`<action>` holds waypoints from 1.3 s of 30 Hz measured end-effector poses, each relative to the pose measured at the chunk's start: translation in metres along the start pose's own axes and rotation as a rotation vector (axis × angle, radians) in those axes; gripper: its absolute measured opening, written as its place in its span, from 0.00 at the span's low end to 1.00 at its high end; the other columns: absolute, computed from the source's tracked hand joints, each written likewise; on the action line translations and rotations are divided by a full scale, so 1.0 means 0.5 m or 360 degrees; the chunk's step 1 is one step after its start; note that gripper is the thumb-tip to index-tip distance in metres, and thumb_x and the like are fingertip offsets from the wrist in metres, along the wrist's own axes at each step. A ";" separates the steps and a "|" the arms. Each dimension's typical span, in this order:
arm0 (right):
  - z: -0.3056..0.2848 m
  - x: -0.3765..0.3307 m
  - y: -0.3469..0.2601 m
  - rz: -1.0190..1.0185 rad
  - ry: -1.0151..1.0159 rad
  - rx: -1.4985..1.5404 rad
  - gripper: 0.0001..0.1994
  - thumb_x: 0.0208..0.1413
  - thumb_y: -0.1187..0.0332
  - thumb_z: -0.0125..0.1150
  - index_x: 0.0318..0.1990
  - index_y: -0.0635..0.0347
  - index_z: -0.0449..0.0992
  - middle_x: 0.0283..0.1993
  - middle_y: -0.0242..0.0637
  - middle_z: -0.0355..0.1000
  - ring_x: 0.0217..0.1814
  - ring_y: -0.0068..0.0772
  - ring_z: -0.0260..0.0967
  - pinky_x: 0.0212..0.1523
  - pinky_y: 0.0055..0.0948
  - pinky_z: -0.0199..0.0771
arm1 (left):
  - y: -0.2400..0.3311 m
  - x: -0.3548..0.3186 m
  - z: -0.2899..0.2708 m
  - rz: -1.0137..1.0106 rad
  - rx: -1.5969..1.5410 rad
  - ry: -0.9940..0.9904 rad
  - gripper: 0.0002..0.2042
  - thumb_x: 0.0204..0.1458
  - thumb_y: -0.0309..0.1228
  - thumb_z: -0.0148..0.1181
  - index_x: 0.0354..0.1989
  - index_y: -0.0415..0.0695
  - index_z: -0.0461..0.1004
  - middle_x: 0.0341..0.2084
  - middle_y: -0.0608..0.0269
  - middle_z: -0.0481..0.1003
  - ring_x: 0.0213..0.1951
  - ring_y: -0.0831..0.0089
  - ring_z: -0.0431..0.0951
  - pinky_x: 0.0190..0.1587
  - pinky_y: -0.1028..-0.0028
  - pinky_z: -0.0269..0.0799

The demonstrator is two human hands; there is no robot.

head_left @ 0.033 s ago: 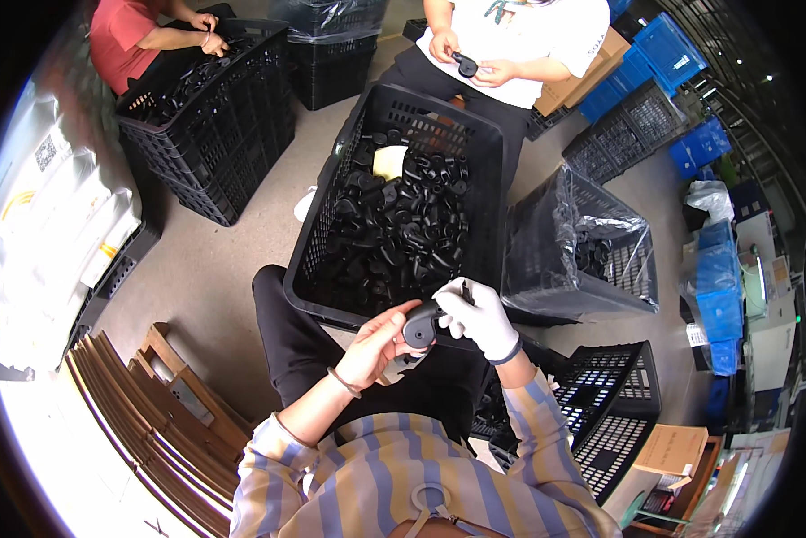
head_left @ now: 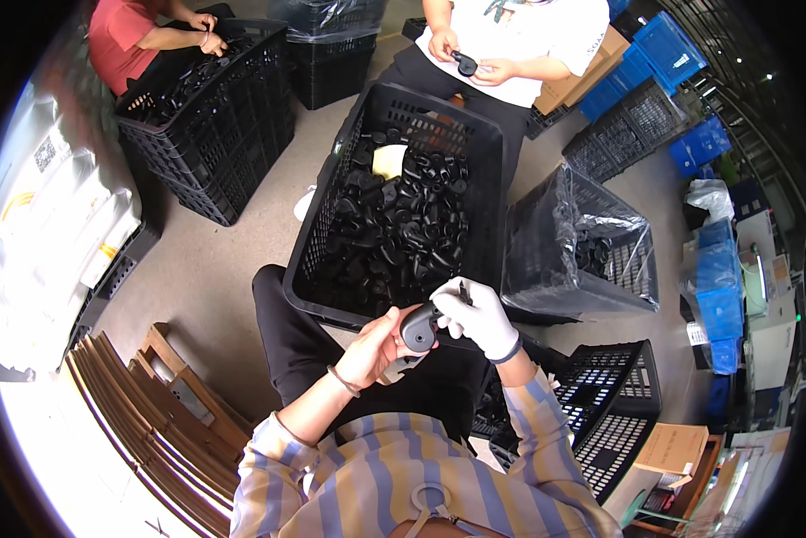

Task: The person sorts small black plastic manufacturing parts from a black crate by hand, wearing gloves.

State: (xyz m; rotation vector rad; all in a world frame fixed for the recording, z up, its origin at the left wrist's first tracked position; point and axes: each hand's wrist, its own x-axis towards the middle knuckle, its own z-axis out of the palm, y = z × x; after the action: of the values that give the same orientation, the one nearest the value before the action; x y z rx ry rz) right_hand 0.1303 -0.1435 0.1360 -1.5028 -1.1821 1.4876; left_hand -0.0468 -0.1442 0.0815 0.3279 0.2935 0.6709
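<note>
My bare left hand (head_left: 370, 348) holds a black plastic part (head_left: 418, 330) with a rounded end and a small hole in its face. The thumb lies along its side and the fingers are beneath it. My right hand (head_left: 476, 319), in a white glove, is closed around a slim dark tool (head_left: 465, 292). The tool's upper end sticks out above the fingers; its working end is hidden. Those gloved fingers meet the narrow end of the part. Just beyond both hands stands a large black crate (head_left: 299, 296) with many similar black parts (head_left: 394, 224) and a pale yellow paper (head_left: 388, 161).
To the right is a plastic-lined black crate (head_left: 537, 251) with black parts inside. Another black crate (head_left: 614, 421) lies tilted beside my right arm. Across from me a person in white (head_left: 519, 36) holds a similar part; a person in red (head_left: 129, 40) works at stacked crates (head_left: 214, 161).
The black part has turned slightly in my left hand, and my left thumb has shifted back from its top. My right hand has barely moved.
</note>
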 end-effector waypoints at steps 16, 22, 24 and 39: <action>0.020 -0.065 -0.054 -0.1135 0.0376 -0.2140 0.08 0.38 0.65 0.57 0.28 0.51 0.66 0.20 0.28 0.61 0.20 0.26 0.64 0.18 0.24 0.64 | 0.008 -0.002 -0.040 0.0129 -0.0237 -0.0188 0.22 0.53 0.33 0.44 0.53 0.33 0.54 0.49 0.45 0.61 0.51 0.57 0.63 0.58 0.64 0.52; 0.034 -0.068 -0.060 -0.1204 0.0351 -0.2399 0.07 0.39 0.65 0.58 0.27 0.50 0.68 0.18 0.26 0.57 0.20 0.23 0.61 0.17 0.22 0.62 | 0.005 -0.004 -0.040 0.0242 -0.0099 -0.0194 0.17 0.53 0.28 0.46 0.51 0.36 0.59 0.47 0.55 0.65 0.50 0.68 0.65 0.55 0.68 0.57; 0.036 -0.066 -0.060 -0.1215 0.0320 -0.2444 0.08 0.38 0.64 0.58 0.27 0.51 0.68 0.19 0.26 0.57 0.20 0.23 0.60 0.17 0.22 0.62 | 0.006 -0.008 -0.036 0.0287 -0.0002 -0.0113 0.16 0.52 0.27 0.47 0.50 0.38 0.61 0.45 0.59 0.66 0.48 0.71 0.66 0.53 0.71 0.59; 0.024 -0.054 -0.058 -0.1067 0.0090 -0.2445 0.07 0.40 0.64 0.55 0.29 0.51 0.69 0.23 0.27 0.59 0.22 0.23 0.61 0.17 0.22 0.62 | 0.014 -0.013 -0.023 0.0535 0.0695 -0.0003 0.18 0.44 0.19 0.55 0.47 0.39 0.65 0.41 0.64 0.64 0.42 0.76 0.68 0.47 0.75 0.66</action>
State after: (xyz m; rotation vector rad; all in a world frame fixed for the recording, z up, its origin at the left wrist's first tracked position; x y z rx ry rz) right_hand 0.1170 -0.1606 0.1713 -1.5694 -2.6672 -0.1425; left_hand -0.0596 -0.1410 0.0745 0.8071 0.3876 0.9363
